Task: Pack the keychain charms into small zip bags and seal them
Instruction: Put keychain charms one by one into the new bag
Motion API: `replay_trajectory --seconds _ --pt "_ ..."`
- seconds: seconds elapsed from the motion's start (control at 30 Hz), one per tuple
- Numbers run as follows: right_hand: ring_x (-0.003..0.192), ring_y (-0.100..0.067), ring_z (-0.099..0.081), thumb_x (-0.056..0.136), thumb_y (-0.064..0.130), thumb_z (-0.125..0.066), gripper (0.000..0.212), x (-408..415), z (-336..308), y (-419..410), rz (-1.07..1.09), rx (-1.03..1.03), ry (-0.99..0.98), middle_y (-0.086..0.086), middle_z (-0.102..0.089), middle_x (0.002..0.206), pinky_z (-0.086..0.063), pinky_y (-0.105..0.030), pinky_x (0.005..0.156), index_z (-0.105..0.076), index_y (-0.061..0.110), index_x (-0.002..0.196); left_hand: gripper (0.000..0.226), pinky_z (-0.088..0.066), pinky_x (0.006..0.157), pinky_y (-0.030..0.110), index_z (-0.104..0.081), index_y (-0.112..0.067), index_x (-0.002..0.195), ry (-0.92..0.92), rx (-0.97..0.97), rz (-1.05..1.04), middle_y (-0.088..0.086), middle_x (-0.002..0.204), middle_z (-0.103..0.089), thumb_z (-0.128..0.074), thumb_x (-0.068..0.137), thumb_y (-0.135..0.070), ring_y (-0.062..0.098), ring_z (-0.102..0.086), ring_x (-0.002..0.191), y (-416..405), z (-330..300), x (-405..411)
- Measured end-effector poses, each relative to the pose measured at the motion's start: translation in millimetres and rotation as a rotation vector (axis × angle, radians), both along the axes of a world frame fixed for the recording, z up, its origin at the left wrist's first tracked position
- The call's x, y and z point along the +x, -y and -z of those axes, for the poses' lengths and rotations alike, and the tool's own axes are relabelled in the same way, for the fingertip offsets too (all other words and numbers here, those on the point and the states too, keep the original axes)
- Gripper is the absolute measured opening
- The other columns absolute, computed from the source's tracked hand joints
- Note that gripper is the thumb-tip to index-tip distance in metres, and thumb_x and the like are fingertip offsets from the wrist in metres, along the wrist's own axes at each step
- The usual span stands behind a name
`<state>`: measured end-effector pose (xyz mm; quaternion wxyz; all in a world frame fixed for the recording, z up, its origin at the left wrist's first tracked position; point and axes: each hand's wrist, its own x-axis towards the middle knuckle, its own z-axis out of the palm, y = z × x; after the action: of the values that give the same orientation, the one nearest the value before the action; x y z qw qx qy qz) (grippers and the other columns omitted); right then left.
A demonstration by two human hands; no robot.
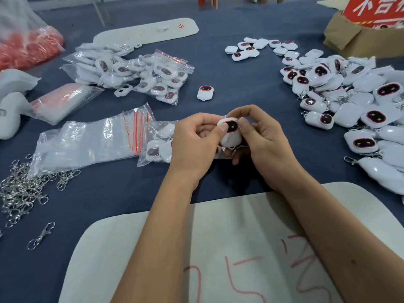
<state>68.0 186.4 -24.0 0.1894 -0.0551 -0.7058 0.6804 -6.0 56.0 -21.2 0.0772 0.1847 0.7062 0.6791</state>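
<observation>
While both hands hold one charm above the desk, the stock lies round it in heaps.

Taking the held charm as landmark and going from large to small: to its right, the big heap of loose charms; beyond it to the left, the pile of filled bags; just to its left, the stack of empty zip bags; further left and nearer, the tangle of metal clasps. The left hand pinches the charm's upper edge with thumb and curled fingers; the right hand grips its opposite side. Judged by look, the charm is a light, rigid, glossy shell, likely slippery, so best held by its rims, clear of the dark face. The thin bags look limp and best opened at the red zip strip.
</observation>
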Motion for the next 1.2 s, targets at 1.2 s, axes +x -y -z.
replay_trajectory --seconds 1.2 --pt "0.062 -0.03 -0.068 0.107 0.014 -0.057 0.013 -0.3 -0.4 -0.7 0.101 0.081 0.078 -0.012 -0.074 0.082 -0.058 -0.039 0.057 -0.069 0.011 0.103 0.009 -0.05 0.06 0.019 -0.076 -0.012 0.101 -0.086 -0.056 0.038 0.002 0.089 -0.078 -0.075 0.094 -0.018 0.005 -0.067 0.07 2.0 2.7 0.0"
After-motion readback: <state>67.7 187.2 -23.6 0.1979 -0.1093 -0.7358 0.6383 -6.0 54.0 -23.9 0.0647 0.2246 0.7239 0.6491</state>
